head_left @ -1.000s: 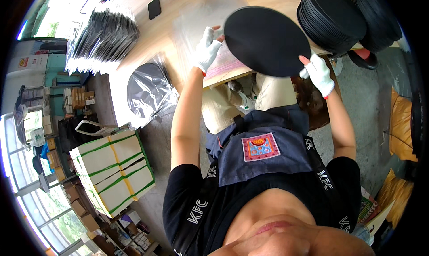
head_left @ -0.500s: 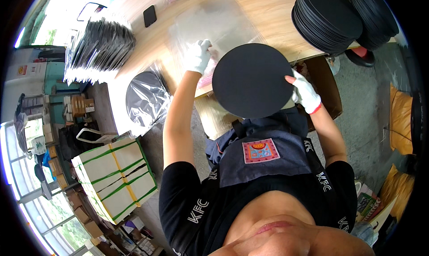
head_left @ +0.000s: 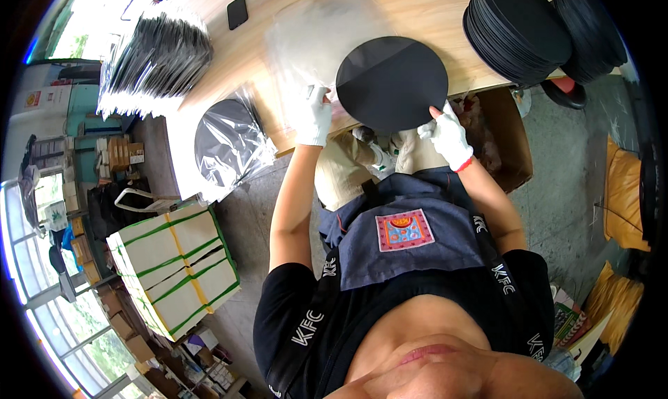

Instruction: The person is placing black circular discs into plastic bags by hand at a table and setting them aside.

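A round black disc (head_left: 393, 96) is pinched at its near right edge by my gloved right hand (head_left: 449, 138), thumb on top. The disc's far part looks greyer, as if beneath clear film. My left hand (head_left: 313, 117), also in a white glove, is closed at the near left edge of the clear plastic bags (head_left: 320, 30), left of the disc. It seems to pinch a bag's edge, though the fingertips are partly hidden. One disc in a shiny clear bag (head_left: 226, 138) lies on the table to the left of my left hand.
On the wooden table (head_left: 236, 58) stand a pile of bagged discs (head_left: 156, 58) at far left, a black phone (head_left: 237, 12), and two stacks of black discs (head_left: 515, 30) at far right. Below the table's right edge is a cardboard box (head_left: 511, 141). A strapped white bundle (head_left: 177, 267) stands at left.
The disc has moved away from me, over the plastic bags, and its far part now looks covered by film. My left hand has come slightly nearer to me; my right hand moved left.
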Demonstrator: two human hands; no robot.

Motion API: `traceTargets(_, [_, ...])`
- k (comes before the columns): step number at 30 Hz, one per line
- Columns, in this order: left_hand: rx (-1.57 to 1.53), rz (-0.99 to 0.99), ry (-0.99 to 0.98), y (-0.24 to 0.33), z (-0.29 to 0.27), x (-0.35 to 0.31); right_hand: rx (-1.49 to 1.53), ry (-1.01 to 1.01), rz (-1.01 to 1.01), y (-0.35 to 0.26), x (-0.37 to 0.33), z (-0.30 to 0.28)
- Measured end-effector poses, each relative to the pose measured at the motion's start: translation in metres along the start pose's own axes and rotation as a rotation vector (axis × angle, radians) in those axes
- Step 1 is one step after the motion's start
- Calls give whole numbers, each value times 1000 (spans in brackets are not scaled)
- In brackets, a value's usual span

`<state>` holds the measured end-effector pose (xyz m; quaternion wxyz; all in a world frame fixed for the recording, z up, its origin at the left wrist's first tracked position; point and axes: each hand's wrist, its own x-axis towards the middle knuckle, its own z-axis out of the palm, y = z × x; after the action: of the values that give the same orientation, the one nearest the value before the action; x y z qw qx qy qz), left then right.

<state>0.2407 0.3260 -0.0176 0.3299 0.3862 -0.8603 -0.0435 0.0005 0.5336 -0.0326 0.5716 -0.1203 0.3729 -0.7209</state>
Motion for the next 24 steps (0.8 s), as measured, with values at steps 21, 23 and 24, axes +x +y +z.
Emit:
traceTargets(21, [-1302,-1095,-402,113,21,-106,-603,0,-179,37,-34,-51])
traceTargets(23, [-1220,-977,-431,99,23,-118,-1138,-341,-197,16,-20,-10])
traceTargets(24, [-1184,-914,-453,95,25,-123,-1401,-514,-299,10,-8,2])
